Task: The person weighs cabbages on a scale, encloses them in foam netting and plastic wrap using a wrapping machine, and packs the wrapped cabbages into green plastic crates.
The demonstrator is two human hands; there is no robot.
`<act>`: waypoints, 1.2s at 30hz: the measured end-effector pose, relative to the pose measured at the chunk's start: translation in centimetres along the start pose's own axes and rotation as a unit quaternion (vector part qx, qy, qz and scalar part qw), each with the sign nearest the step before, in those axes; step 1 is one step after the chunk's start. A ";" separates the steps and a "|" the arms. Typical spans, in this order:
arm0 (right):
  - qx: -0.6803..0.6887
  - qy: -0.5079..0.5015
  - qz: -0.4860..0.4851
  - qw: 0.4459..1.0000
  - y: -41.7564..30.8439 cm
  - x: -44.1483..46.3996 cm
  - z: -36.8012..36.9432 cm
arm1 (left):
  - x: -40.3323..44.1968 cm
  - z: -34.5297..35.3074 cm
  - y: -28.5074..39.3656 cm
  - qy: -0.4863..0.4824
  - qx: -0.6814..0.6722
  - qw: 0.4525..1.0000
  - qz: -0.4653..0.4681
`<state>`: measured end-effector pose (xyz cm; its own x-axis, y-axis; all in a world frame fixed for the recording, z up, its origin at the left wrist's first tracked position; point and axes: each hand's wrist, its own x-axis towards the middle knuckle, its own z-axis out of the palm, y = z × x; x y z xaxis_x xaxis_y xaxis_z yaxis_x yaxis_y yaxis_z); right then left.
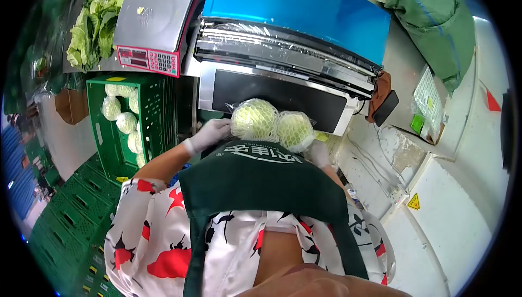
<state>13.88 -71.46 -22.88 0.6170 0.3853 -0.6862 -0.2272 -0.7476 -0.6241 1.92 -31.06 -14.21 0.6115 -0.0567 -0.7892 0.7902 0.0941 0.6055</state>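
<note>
Two round, pale-green lettuce heads in white foam nets and clear film sit side by side against my apron, at the near edge of the wrapping machine's dark plate. My left hand, in a white glove, grips the left side of the left lettuce head, fingers curled against it. Beside the right lettuce head is my right hand, also gloved. Its fingers are mostly hidden by that head and the apron, so its grip does not show.
The blue-topped wrapping machine stands ahead. Left of it is a scale, with loose leaves beyond. A green crate holds several netted heads. A phone and a green sack are at right.
</note>
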 end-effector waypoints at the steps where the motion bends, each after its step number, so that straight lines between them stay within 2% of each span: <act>1: -0.028 0.010 0.009 1.000 0.0 1.0 2.6 | 1.2 1.5 0.1 -0.014 0.070 0.997 0.037; 4: -0.050 0.032 0.006 0.998 -1.9 4.7 6.8 | 3.6 3.5 -0.8 -0.031 -0.035 0.989 0.138; 7: 0.017 0.050 -0.037 0.998 -7.3 5.8 4.9 | 3.5 2.8 1.7 0.007 -0.029 0.969 0.247; 8: 0.061 0.046 -0.057 0.995 -10.3 5.5 3.5 | 2.2 2.6 4.8 -0.024 -0.096 0.970 0.221; 9: 0.111 0.035 -0.080 0.990 -13.9 5.5 2.0 | 1.3 2.6 7.3 -0.034 -0.141 0.955 0.259; 11: 0.213 -0.004 -0.127 0.969 -21.1 4.9 -1.0 | -0.9 2.6 14.2 -0.044 -0.309 0.917 0.249; 13: 0.290 -0.053 -0.167 0.941 -27.4 4.1 -3.3 | -1.6 0.7 16.7 -0.149 -0.158 0.923 0.318; 16: 0.345 -0.120 -0.208 0.907 -33.8 2.5 -4.6 | -3.0 2.6 19.1 -0.218 -0.227 0.835 0.451; 17: 0.352 -0.138 -0.213 0.901 -35.4 2.6 -4.5 | -5.4 3.8 20.1 -0.193 -0.318 0.817 0.441; 19: 0.353 -0.164 -0.196 0.900 -36.5 1.8 -4.5 | -5.5 1.9 17.7 -0.354 -0.318 0.782 0.403; 22: 0.365 -0.210 -0.132 0.897 -34.5 1.3 -5.0 | -3.5 3.1 12.2 -0.139 -0.314 0.754 0.560; 24: 0.381 -0.259 -0.095 0.883 -32.4 1.7 -4.8 | -5.2 2.2 11.1 -0.029 -0.361 0.753 0.549; 27: 0.416 -0.314 -0.026 0.853 -31.2 3.4 -3.6 | -6.4 0.1 9.5 0.001 -0.604 0.666 0.438; 29: 0.472 -0.409 -0.076 0.777 -33.8 5.5 0.3 | -7.0 -0.5 8.8 -0.001 -0.743 0.567 0.356; 31: 0.455 -0.385 -0.102 0.796 -36.1 5.7 4.2 | -8.4 -0.5 7.7 0.190 -0.593 0.649 0.437; 33: 0.411 -0.370 -0.141 0.821 -39.2 5.2 8.1 | -9.4 -0.9 5.0 0.173 -0.629 0.604 0.457; 35: 0.283 -0.356 -0.225 0.862 -41.7 3.6 11.9 | -10.4 -0.8 3.9 0.258 -0.514 0.626 0.526; 36: 0.169 -0.361 -0.308 0.864 -42.3 3.5 13.6 | -10.9 -2.1 3.3 0.288 -0.568 0.614 0.465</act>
<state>15.40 -31.13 -3.92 0.0972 0.9819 -0.1623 -0.3054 -0.1258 -0.9439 -2.19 -28.05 -3.83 0.4031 0.8778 -0.2587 -0.6298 0.4712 0.6175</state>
